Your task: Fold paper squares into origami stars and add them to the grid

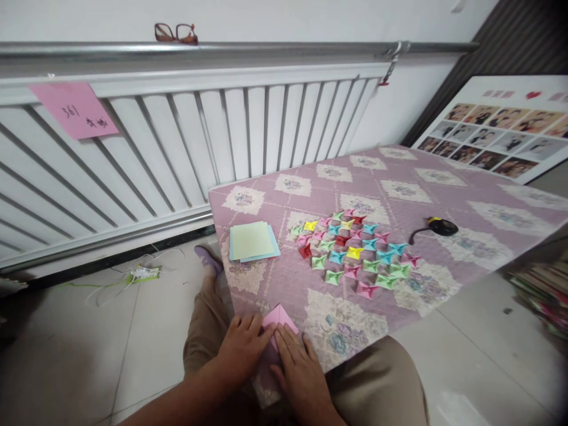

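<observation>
The pink square-cornered sheet of folding paper (280, 315) lies at the near corner of the worktop covered in mauve floral cloth (284, 284), one point facing away from the person and a faint line running down from that point. Both hands cover its nearer part. The left hand (246, 343) is loosely curled, its fingertips and thumb on the paper's left side; whether it pinches a layer or only presses cannot be told. The right hand (302, 367) lies nearly flat, fingers extended and together on the right side, pressing rather than gripping.

The step looks like creasing a fold. To do it well, steady the sheet with the left fingertips, line the edges up with the middle line, then run a right fingertip outward along the fold, firmly and evenly. Pressing before the edges meet could leave a skewed crease. The paper seems thin, so a light touch should suit the point. The small multicoloured folded-paper pieces (354, 253) stand well clear of both hands.
</observation>
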`<control>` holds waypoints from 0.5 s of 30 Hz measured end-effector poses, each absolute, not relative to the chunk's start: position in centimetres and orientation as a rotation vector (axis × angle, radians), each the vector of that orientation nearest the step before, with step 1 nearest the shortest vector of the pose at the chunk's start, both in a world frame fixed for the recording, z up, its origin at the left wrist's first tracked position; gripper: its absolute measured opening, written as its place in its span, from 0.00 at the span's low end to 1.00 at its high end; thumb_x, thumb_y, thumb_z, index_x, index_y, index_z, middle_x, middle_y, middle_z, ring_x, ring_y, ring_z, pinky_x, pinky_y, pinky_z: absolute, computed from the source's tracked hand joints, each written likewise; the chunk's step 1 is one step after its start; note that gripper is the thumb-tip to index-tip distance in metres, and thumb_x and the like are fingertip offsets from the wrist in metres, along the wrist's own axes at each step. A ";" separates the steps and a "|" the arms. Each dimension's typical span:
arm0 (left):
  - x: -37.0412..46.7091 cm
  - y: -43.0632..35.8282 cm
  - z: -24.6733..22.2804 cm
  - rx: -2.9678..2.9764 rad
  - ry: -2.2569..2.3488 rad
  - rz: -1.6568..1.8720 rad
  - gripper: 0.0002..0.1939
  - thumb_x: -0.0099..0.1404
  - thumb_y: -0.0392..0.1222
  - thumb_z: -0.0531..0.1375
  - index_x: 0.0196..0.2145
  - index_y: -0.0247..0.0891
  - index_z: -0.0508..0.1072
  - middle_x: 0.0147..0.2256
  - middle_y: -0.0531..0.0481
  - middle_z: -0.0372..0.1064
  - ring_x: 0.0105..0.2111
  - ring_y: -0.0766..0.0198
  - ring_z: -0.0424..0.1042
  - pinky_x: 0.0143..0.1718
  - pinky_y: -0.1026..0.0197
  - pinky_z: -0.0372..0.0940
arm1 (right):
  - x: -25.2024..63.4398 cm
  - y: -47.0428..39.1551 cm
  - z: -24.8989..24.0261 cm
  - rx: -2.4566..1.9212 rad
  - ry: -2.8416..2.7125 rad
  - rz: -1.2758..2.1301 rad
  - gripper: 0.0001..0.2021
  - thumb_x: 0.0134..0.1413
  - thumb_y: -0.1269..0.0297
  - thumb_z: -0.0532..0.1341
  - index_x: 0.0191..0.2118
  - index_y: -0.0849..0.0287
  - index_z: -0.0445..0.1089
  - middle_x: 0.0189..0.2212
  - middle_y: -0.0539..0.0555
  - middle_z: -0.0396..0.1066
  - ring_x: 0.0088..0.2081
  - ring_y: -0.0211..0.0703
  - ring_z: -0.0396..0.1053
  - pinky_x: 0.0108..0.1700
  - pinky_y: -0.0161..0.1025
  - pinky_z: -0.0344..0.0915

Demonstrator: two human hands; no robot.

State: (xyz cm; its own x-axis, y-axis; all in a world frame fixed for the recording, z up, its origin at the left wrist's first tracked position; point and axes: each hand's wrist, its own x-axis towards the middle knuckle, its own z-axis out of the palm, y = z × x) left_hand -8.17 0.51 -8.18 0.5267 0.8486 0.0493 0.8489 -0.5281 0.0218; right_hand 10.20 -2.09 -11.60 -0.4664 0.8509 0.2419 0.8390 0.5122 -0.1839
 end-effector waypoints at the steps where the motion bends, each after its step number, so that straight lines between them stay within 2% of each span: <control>1: -8.3 0.4 -8.2 -2.723 -1.555 -0.085 0.18 0.70 0.46 0.50 0.56 0.50 0.62 0.50 0.46 0.64 0.46 0.55 0.63 0.44 0.52 0.56 | 10.5 -2.1 -11.7 -1.424 -2.468 0.055 0.23 0.58 0.60 0.55 0.59 0.55 0.59 0.57 0.53 0.64 0.57 0.46 0.61 0.58 0.47 0.48; 9: -8.7 -0.4 -8.1 -2.643 -1.804 0.014 0.19 0.69 0.43 0.51 0.57 0.49 0.62 0.53 0.45 0.63 0.49 0.53 0.62 0.45 0.50 0.56 | 12.9 -2.2 -11.9 -1.432 -2.513 -0.070 0.25 0.57 0.64 0.54 0.61 0.57 0.57 0.57 0.55 0.63 0.56 0.47 0.61 0.58 0.49 0.45; 15: -8.5 -0.4 -8.2 -2.620 -1.841 -0.020 0.19 0.68 0.37 0.51 0.56 0.45 0.64 0.52 0.43 0.64 0.50 0.52 0.62 0.47 0.48 0.57 | 13.4 -2.3 -11.5 -1.456 -2.488 -0.120 0.23 0.57 0.64 0.55 0.59 0.57 0.59 0.56 0.55 0.65 0.55 0.49 0.63 0.56 0.50 0.50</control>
